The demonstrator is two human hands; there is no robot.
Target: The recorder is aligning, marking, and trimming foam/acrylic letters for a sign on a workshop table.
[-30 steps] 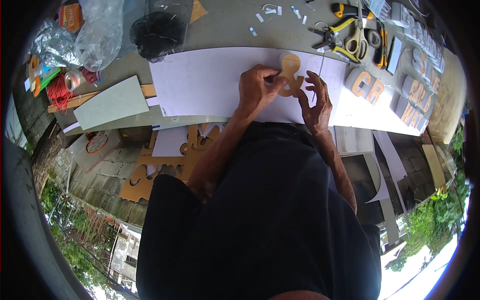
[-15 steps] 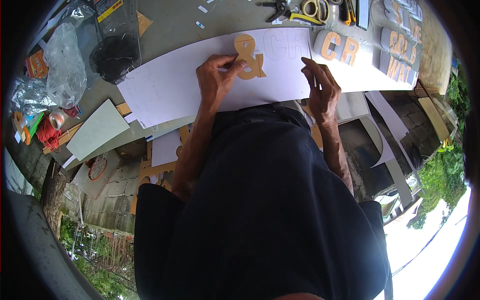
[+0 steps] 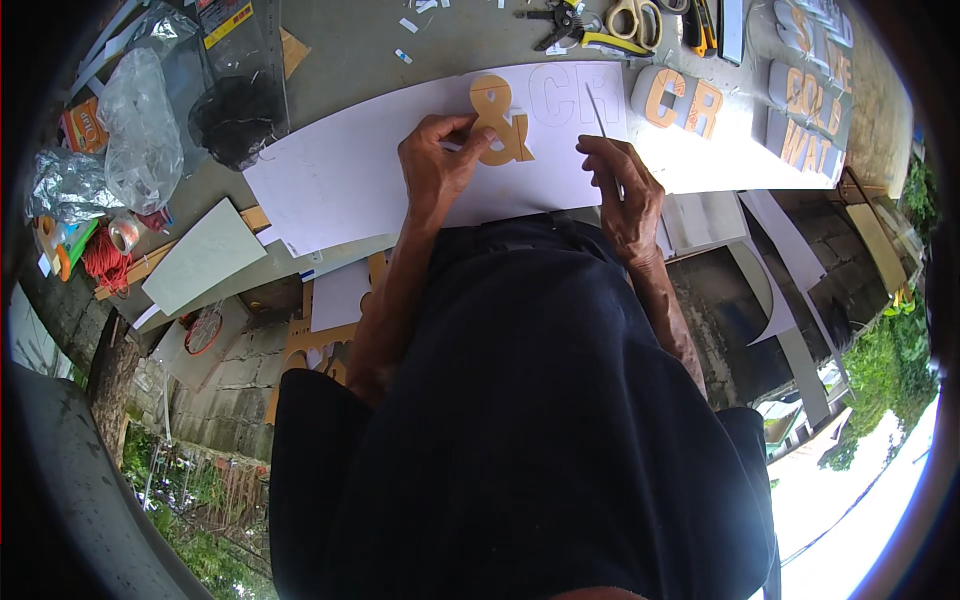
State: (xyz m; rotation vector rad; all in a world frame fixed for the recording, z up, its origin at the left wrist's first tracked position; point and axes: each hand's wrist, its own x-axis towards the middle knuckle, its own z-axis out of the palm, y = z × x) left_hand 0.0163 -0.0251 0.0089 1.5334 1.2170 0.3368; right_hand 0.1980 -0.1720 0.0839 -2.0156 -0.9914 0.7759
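On a long white sheet [image 3: 340, 165] lies a tan ampersand-shaped cutout [image 3: 489, 97]. My left hand [image 3: 436, 165] pinches its left edge between thumb and fingers, and the piece appears to rest on the sheet. To the right of it, my right hand [image 3: 628, 190] holds a slim pointed tool [image 3: 595, 105], its tip pointing up and away; whether it is a pencil or a scriber I cannot tell. Faint letter outlines [image 3: 552, 97] are drawn on the sheet between the cutout and the tool.
Tan-faced letter pieces [image 3: 678, 102] sit at the right, with more letter blocks [image 3: 800, 105] beyond. Scissors [image 3: 634, 22], wire strippers [image 3: 562, 22] and a utility knife [image 3: 703, 28] lie at the far edge. Plastic bags [image 3: 143, 130] and red cord [image 3: 105, 262] crowd the left.
My right hand has shifted left, toward the cutout, and its tool now leans up and to the left over the drawn outlines. My left hand keeps its pinch on the cutout.
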